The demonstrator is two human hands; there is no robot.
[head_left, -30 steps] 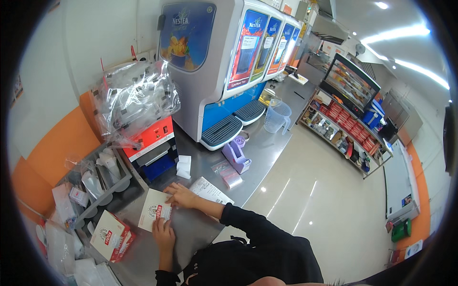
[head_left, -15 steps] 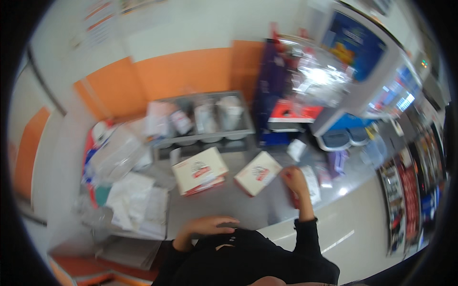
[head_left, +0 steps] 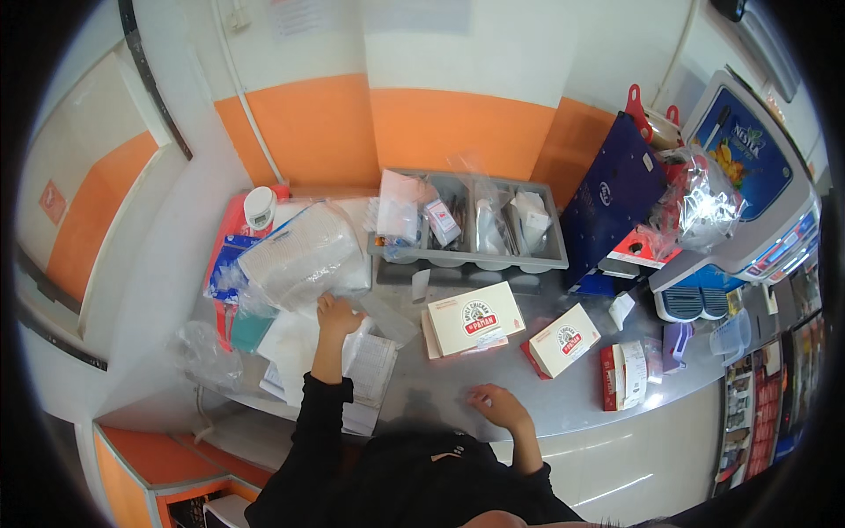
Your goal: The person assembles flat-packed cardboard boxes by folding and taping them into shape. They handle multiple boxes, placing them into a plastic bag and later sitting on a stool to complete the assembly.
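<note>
Over the left side of the counter, my left hand (head_left: pixel 336 319) rests on white papers (head_left: pixel 290 348), against the near edge of a clear plastic-wrapped stack (head_left: pixel 304 255). Its fingers are bent and its thumb sits apart; no held object shows. My right hand (head_left: pixel 499 407) hovers low over the front of the counter, empty, fingers loosely curled and apart. Beyond it are a cream-and-red carton (head_left: pixel 475 319) lying on another and a smaller carton (head_left: pixel 565 339). Farther right is a red-and-white box (head_left: pixel 623 377) with a paper slip on it.
A grey divided tray (head_left: pixel 471 255) with packets and cutlery stands at the back. To its right are a dark blue box (head_left: pixel 612 198) and a drink dispenser (head_left: pixel 748 176). A white round tub (head_left: pixel 260 208) sits back left. The counter's front edge (head_left: pixel 546 431) runs before me.
The view has turned left. My left hand has gone from beside my body to the papers. My right hand has left the red-and-white box and come back toward my body.
</note>
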